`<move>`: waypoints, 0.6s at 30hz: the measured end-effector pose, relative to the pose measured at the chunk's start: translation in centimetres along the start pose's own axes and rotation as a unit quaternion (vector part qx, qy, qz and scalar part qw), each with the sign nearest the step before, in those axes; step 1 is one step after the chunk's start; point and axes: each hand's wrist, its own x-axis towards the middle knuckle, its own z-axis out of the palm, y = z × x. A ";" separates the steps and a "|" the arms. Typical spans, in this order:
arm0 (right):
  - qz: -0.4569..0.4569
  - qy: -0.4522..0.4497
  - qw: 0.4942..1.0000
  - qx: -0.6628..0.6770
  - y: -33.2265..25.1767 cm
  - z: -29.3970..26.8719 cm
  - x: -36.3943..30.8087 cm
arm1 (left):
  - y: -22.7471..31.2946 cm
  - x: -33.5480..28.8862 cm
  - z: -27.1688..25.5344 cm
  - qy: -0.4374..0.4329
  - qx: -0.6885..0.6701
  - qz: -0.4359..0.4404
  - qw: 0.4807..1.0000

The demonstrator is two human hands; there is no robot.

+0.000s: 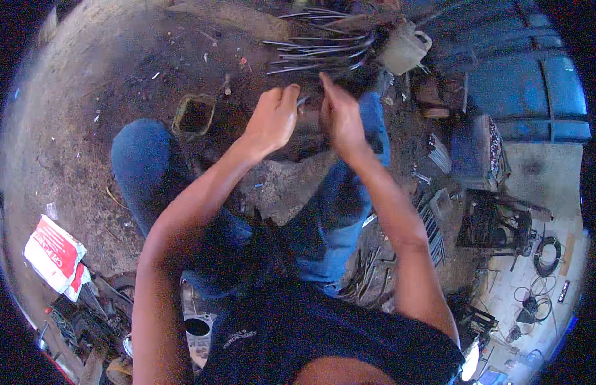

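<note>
My left hand (272, 120) is closed in front of me, above the space between my knees. A small grey metal piece (302, 101) sticks out by its thumb; the rest of it is hidden in the fist. My right hand (343, 122) is held just to the right, seen edge-on and slightly blurred. One of its fingers stretches away from me, and no held thing shows there. The two hands are apart. Just beyond them on the ground lies a bundle of thin, curved metal rods (323, 52).
An open square container (194, 115) stands beyond my left knee. A pale plastic jerrycan (405, 48) is at the far right, near a blue metal panel (522, 90). Metal rods (434, 221) and a dark machine (497, 224) lie right. A red-and-white bag (56, 256) lies left.
</note>
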 end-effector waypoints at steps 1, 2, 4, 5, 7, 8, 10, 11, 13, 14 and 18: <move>-0.036 0.013 0.999 0.013 -2.1 0.1 -0.8 | -0.3 -0.1 -0.3 -0.006 0.019 -0.010 1.000; -0.067 0.024 0.997 0.028 -3.8 0.1 -1.5 | 0.0 -0.2 -0.9 -0.005 0.025 -0.014 1.000; -0.022 -0.040 0.997 0.055 -3.0 -0.8 -1.1 | 1.3 0.2 -1.2 -0.054 -0.042 -0.107 0.992; -0.004 -0.034 0.999 0.037 -0.8 -0.5 -0.2 | 1.3 0.2 -1.0 -0.057 -0.044 -0.103 0.992; 0.044 -0.048 0.998 0.003 1.1 -0.5 1.5 | 0.6 0.6 -0.7 -0.014 -0.053 -0.029 0.998; 0.043 -0.044 0.998 0.000 1.2 -0.4 0.6 | 0.5 0.6 -0.3 -0.014 -0.053 -0.024 0.998; -0.075 0.002 0.996 0.053 -2.2 0.5 -1.6 | -0.3 0.0 -0.3 0.036 0.024 0.062 0.997; -0.053 -0.045 0.997 0.039 -3.8 0.3 -1.7 | -0.8 -0.2 -0.5 0.047 -0.021 0.040 0.998; -0.034 -0.047 0.998 0.032 -2.1 -0.1 -0.6 | -0.2 0.4 -0.5 0.017 -0.033 -0.003 0.999; -0.018 -0.053 0.998 0.028 -1.1 -0.1 0.2 | 0.1 0.6 -0.6 -0.011 -0.041 -0.050 0.998; -0.002 -0.047 0.998 0.042 -2.0 0.0 -0.9 | 0.0 -0.1 -0.3 0.025 -0.029 -0.025 0.999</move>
